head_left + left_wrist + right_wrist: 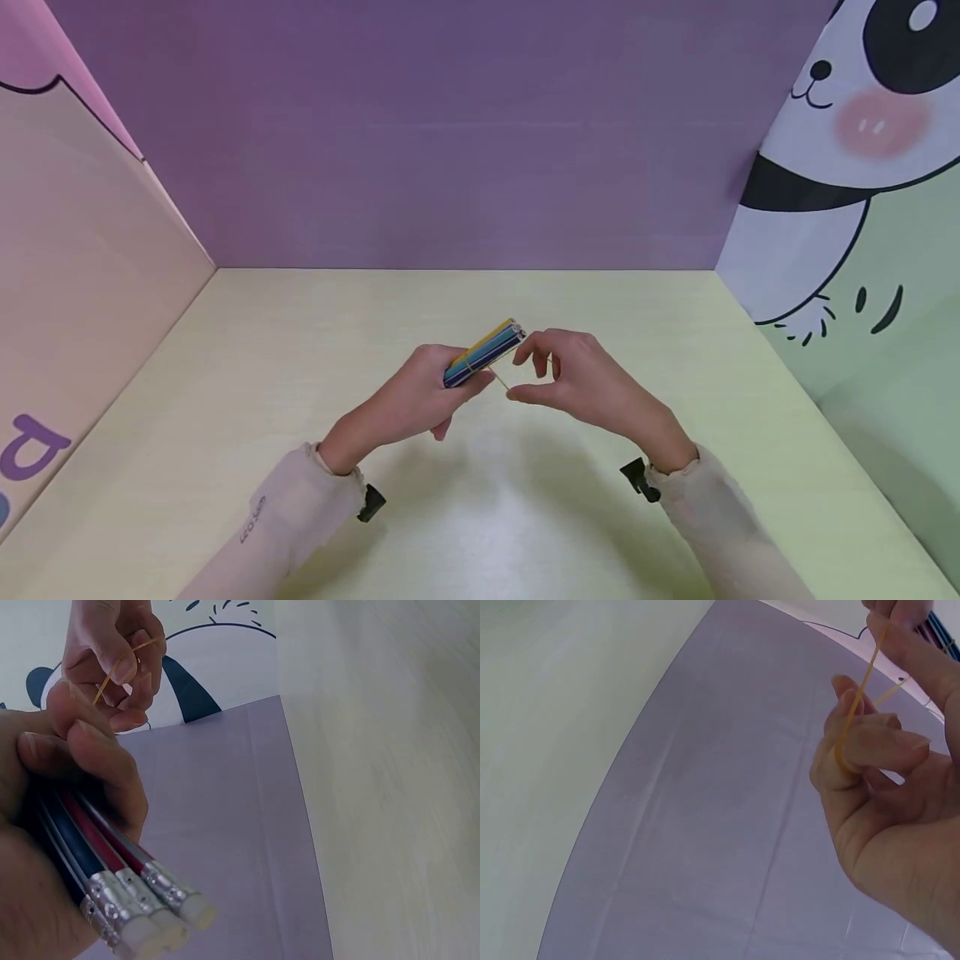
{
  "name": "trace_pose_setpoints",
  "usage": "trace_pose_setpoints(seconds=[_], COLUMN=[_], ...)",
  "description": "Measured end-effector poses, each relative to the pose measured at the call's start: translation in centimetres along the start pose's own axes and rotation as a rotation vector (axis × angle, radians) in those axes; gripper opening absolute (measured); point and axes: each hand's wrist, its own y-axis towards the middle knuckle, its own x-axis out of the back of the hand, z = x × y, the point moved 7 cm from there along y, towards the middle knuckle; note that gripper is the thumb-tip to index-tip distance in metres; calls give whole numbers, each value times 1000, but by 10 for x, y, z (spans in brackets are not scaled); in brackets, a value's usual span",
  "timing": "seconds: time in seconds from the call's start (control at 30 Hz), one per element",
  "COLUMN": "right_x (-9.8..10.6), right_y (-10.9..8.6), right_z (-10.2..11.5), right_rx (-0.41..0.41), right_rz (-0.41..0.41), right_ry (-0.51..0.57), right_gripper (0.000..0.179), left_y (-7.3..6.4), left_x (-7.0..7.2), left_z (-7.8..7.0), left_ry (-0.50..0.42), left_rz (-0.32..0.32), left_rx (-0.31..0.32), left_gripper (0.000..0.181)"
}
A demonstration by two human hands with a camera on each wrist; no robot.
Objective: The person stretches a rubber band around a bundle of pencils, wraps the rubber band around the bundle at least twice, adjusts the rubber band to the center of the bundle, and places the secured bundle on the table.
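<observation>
Pencils (486, 352), a bundle of them in blue, yellow and dark stripes, sit in the person's left hand (420, 392), raised above the pale table (480, 550), with fingers and thumb wrapped around them. From the left wrist's side I can see white erasers (196, 909) in silvery collars. Facing it, the right hand (585, 379) has its fingers bent and hooked in a yellow rubber band (865, 681), pulled taut across to the thumb tip. Another stretch of yellow band crosses the bundle itself.
</observation>
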Motion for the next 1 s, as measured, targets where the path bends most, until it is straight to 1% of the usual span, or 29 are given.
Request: trace_pose_setpoints(seconds=[0.2, 0.27, 0.4, 0.5, 0.53, 0.57, 0.7, 0.77, 0.9, 1.0], right_x=[-1, -1, 1, 2, 2, 3, 3, 1, -5, -5], right_y=[-2, -3, -5, -6, -6, -6, -8, -9, -11, -12], right_z=[-3, -3, -4, -6, -7, -8, -11, -13, -17, -17], right_rx=[-38, -52, -60, -64, -64, -64, -71, -87, -116, -124], right_rz=[97, 123, 155, 168, 170, 171, 173, 198, 264, 277], right_ry=[-19, -14, -8, -10, -7, -7, -18, -42, -84, -96], right_gripper=[37, 39, 45, 50, 52, 53, 59, 64, 76, 78], left_y=[-2, -3, -3, -1, 0, 1, 5, 5, 3, 1], left_x=[-5, -6, -6, -7, -8, -9, -15, -18, -21, -21], left_z=[2, 2, 0, 2, 2, 2, 3, 2, 1, 0], left_ry=[6, 3, 19, 70, 115, 187, 533, 669, 759, 797], left_rz=[93, 113, 122, 107, 98, 85, 24, -8, -36, -59], left_rx=[-25, -34, -42, -48, -53, -72, -164, -211, -250, -267], left_gripper=[13, 13, 14, 12, 10, 8, 7, 10, 12, 13])
